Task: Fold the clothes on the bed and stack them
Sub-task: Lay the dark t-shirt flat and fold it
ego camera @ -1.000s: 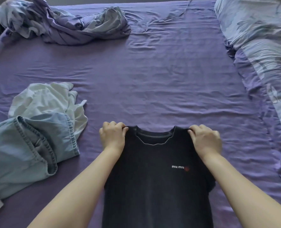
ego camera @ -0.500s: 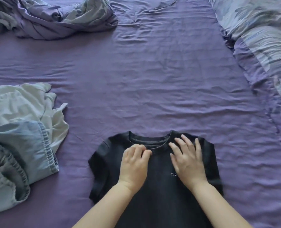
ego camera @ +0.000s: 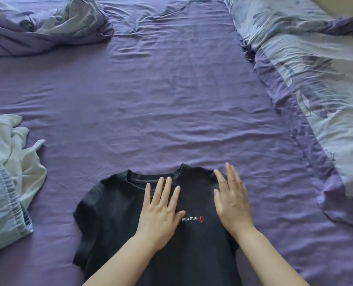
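Note:
A black T-shirt (ego camera: 113, 219) with a small white and red chest logo lies front-up on the purple bed sheet (ego camera: 150, 104), collar away from me. My left hand (ego camera: 161, 211) rests flat on its chest just below the collar, fingers straight and spread. My right hand (ego camera: 231, 201) lies flat along the shirt's right shoulder and side edge, fingers straight. The right sleeve is hidden under that hand and arm. The left sleeve lies spread out. The shirt's lower part runs out of view at the bottom.
At the left edge lies a crumpled pale garment (ego camera: 10, 153) with blue denim shorts (ego camera: 4, 207) on top of it. A bunched purple duvet (ego camera: 45, 23) fills the far left. A floral quilt (ego camera: 316, 75) runs along the right side.
My hands let go of the shirt's shoulders after laying it down. They now lie flat on it, the left spreading its fingers on the chest and the right sliding out to the right shoulder.

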Available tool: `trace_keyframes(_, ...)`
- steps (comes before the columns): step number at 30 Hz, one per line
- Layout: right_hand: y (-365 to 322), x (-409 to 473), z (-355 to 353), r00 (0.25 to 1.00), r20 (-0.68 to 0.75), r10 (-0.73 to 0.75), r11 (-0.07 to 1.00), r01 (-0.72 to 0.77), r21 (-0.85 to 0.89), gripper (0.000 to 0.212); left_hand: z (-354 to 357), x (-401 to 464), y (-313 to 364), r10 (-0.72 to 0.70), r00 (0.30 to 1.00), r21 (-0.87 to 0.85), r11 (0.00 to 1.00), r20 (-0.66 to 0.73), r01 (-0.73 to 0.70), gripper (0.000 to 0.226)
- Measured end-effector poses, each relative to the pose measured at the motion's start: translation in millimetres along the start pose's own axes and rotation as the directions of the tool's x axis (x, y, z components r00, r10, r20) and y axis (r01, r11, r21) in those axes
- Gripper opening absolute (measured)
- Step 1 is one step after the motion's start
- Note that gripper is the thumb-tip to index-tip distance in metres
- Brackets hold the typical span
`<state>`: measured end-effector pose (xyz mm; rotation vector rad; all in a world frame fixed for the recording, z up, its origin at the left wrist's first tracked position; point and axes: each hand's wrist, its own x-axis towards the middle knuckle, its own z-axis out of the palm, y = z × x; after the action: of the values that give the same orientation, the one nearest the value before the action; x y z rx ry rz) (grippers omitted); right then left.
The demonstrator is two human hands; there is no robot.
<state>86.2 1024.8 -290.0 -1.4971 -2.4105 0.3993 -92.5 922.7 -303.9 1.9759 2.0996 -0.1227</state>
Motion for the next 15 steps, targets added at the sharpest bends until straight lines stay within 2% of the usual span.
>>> trace_keyframes(2,10,1,-9,0.984,0.109,0.142,0.977,-0.158,0.147,0.059,-13,10,19,0.134,0.990,0.009,0.991,-0.049,-0.134,0.057)
trace_keyframes(4,21,3,-15,0.919,0.326,0.222,0.888,-0.329,0.321,0.072,-28,23,39,0.224,0.974,-0.020,0.974,-0.024,-0.225,0.069)
trace_keyframes(7,33,9,-23,0.884,0.428,0.185,0.868,-0.352,0.351,0.080,-42,49,62,0.171,0.985,-0.052,0.984,-0.016,-0.172,0.088)
trace_keyframes(9,36,13,-25,0.879,0.450,0.158,0.894,-0.321,0.314,0.069,-51,67,71,0.201,0.978,-0.052,0.978,-0.057,-0.204,0.087)
trace_keyframes(11,37,14,-26,0.906,0.390,0.166,0.900,-0.301,0.316,0.047,-55,82,77,0.274,0.959,-0.079,0.957,-0.075,-0.279,0.084)
trace_keyframes(13,37,13,-29,0.935,0.316,0.162,0.889,-0.277,0.364,0.023,-58,92,82,0.274,0.961,-0.172,0.946,-0.025,-0.274,0.081)
trace_keyframes(15,37,11,-34,0.949,0.289,0.127,0.874,-0.245,0.420,0.016,-59,98,83,0.262,0.964,-0.258,0.935,0.040,-0.244,0.068)
